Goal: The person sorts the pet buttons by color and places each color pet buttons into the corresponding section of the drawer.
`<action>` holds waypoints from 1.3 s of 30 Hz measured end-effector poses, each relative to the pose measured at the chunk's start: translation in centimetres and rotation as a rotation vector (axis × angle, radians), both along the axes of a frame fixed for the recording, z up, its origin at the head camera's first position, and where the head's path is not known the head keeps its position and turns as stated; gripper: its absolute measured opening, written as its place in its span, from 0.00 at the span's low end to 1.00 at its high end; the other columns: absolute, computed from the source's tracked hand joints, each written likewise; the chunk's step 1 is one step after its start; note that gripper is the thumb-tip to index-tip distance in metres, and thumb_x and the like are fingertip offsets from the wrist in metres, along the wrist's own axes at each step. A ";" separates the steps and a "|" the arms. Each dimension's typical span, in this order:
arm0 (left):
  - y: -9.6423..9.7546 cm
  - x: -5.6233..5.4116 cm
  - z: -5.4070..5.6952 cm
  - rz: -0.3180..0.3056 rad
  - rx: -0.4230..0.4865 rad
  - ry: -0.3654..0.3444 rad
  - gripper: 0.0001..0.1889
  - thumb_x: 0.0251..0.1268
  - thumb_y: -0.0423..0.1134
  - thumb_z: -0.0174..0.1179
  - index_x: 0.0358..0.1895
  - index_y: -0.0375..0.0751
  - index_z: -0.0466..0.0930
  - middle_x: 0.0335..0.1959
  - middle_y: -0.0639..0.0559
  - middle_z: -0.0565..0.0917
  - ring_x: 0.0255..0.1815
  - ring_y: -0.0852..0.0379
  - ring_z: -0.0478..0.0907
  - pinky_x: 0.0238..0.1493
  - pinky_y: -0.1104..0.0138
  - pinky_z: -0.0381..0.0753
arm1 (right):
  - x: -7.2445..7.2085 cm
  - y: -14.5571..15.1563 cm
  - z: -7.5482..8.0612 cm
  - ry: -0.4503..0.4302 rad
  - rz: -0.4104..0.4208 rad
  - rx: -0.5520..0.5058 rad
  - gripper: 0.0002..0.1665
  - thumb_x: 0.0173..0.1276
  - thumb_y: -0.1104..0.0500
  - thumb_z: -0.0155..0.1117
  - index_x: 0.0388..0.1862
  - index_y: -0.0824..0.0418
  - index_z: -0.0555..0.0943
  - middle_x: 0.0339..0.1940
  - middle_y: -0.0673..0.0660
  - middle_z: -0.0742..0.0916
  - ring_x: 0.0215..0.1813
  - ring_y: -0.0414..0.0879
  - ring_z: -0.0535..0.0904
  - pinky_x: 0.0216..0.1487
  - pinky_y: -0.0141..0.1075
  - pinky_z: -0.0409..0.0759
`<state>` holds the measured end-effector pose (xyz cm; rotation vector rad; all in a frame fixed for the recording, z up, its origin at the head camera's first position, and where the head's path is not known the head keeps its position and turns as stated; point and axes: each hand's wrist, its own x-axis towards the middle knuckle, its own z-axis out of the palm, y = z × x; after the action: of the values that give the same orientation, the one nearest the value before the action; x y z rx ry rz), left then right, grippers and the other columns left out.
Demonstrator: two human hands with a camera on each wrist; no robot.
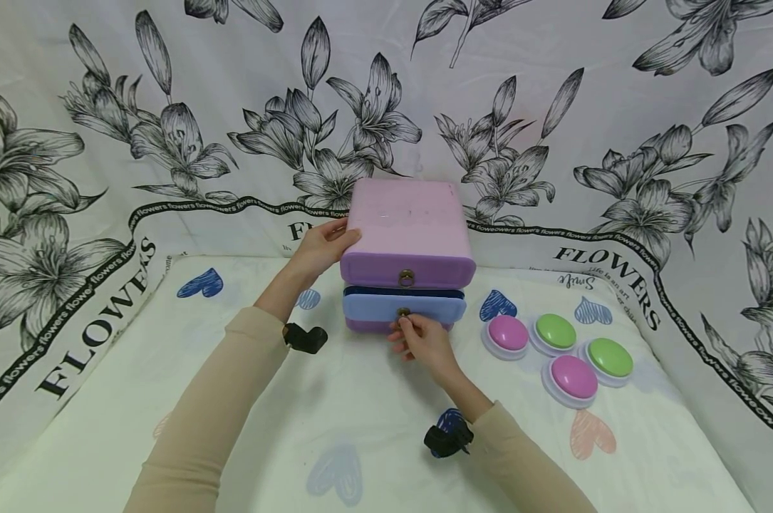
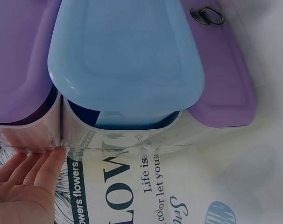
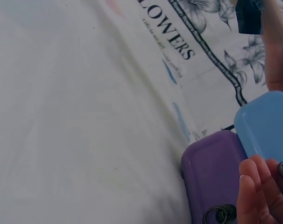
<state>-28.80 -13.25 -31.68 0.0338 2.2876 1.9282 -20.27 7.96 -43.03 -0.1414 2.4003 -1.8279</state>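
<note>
A small chest of drawers has a pink top and purple, blue and purple drawer fronts stacked one over another. Its middle blue drawer stands partly pulled out, and a gap shows behind its front in the left wrist view. My right hand pinches the metal ring pull on that drawer. With straight fingers, my left hand presses against the chest's left side, its thumb near the top edge. The lowest purple drawer has its own ring pull. The drawer's contents are hidden.
Right of the chest lie two pink push-button domes and two green ones on white bases. A cloth printed with hearts covers the table, and a flower-patterned curtain hangs behind.
</note>
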 end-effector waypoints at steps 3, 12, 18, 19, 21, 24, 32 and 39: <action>0.0 0.0 0.0 0.003 -0.005 -0.002 0.36 0.60 0.52 0.59 0.70 0.49 0.58 0.67 0.50 0.67 0.59 0.55 0.72 0.58 0.62 0.73 | 0.3 0.2 0.0 -0.003 0.013 0.009 0.16 0.72 0.53 0.50 0.41 0.61 0.82 0.31 0.55 0.87 0.28 0.46 0.83 0.27 0.37 0.83; 0.0 -0.1 -0.1 0.005 -0.010 -0.002 0.36 0.60 0.53 0.59 0.70 0.49 0.57 0.67 0.50 0.67 0.59 0.55 0.72 0.59 0.62 0.73 | 1.4 0.7 0.1 -0.009 0.040 0.027 0.19 0.72 0.50 0.50 0.43 0.62 0.81 0.32 0.57 0.87 0.28 0.47 0.83 0.26 0.37 0.83; -0.1 0.0 -0.1 0.000 -0.015 0.002 0.36 0.60 0.53 0.59 0.70 0.48 0.57 0.67 0.50 0.67 0.60 0.55 0.72 0.59 0.61 0.73 | 2.9 0.8 1.5 -0.002 0.071 0.020 0.18 0.73 0.55 0.49 0.44 0.67 0.80 0.33 0.62 0.87 0.30 0.53 0.84 0.27 0.38 0.83; 0.0 0.0 -0.1 -0.002 -0.014 0.004 0.36 0.60 0.53 0.59 0.70 0.48 0.57 0.67 0.50 0.66 0.60 0.55 0.71 0.59 0.61 0.73 | 3.3 0.8 1.9 0.001 0.073 0.023 0.18 0.73 0.56 0.49 0.44 0.67 0.80 0.33 0.62 0.87 0.30 0.54 0.84 0.27 0.39 0.83; 0.0 0.0 -0.1 -0.004 -0.012 0.007 0.36 0.60 0.52 0.59 0.70 0.47 0.57 0.67 0.50 0.66 0.61 0.55 0.71 0.59 0.62 0.73 | 3.7 0.8 2.1 0.006 0.078 0.029 0.17 0.73 0.57 0.49 0.44 0.69 0.80 0.33 0.63 0.86 0.29 0.54 0.84 0.27 0.40 0.83; 0.0 0.0 0.0 -0.004 -0.016 0.009 0.36 0.60 0.52 0.59 0.70 0.47 0.57 0.67 0.50 0.66 0.61 0.55 0.71 0.59 0.61 0.73 | 3.6 1.1 1.2 0.006 0.084 0.014 0.18 0.73 0.55 0.50 0.43 0.66 0.81 0.31 0.61 0.86 0.28 0.52 0.84 0.26 0.39 0.83; 0.0 0.1 0.0 -0.003 -0.024 0.016 0.36 0.60 0.53 0.59 0.70 0.47 0.57 0.67 0.50 0.66 0.60 0.54 0.71 0.58 0.61 0.73 | 3.9 1.8 -0.2 0.035 0.142 -0.014 0.24 0.71 0.48 0.50 0.45 0.67 0.80 0.30 0.57 0.86 0.27 0.49 0.83 0.25 0.37 0.82; 0.0 0.0 0.0 -0.003 -0.030 0.019 0.36 0.60 0.53 0.59 0.70 0.47 0.57 0.67 0.49 0.66 0.60 0.54 0.71 0.59 0.61 0.73 | 4.9 2.0 -0.3 0.046 0.188 0.004 0.23 0.72 0.49 0.49 0.45 0.67 0.80 0.30 0.57 0.86 0.27 0.49 0.83 0.26 0.35 0.83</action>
<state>-28.78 -13.29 -31.73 0.0528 2.3271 1.8999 -15.36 9.92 -43.33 -0.3984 2.3310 -1.7537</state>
